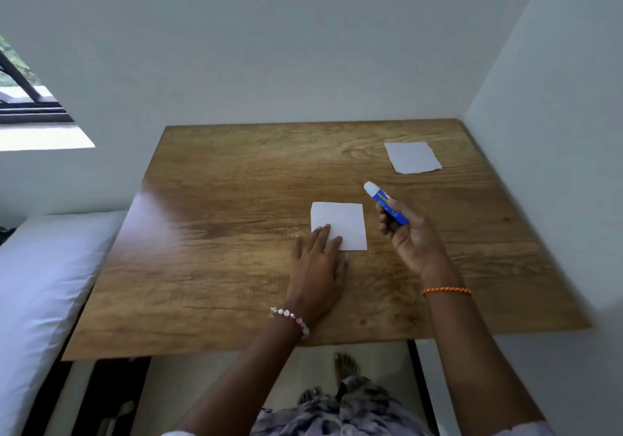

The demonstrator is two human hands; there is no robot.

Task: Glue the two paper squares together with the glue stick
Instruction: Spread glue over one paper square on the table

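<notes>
A single head-worn view looks forward and steeply down from close above the wooden table [236, 233], its near edge at six o'clock, wall at twelve.

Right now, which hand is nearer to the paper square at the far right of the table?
Right. The right hand, holding the glue stick, is raised just short of the far paper square. The left hand rests on the near paper square, farther away.
</notes>
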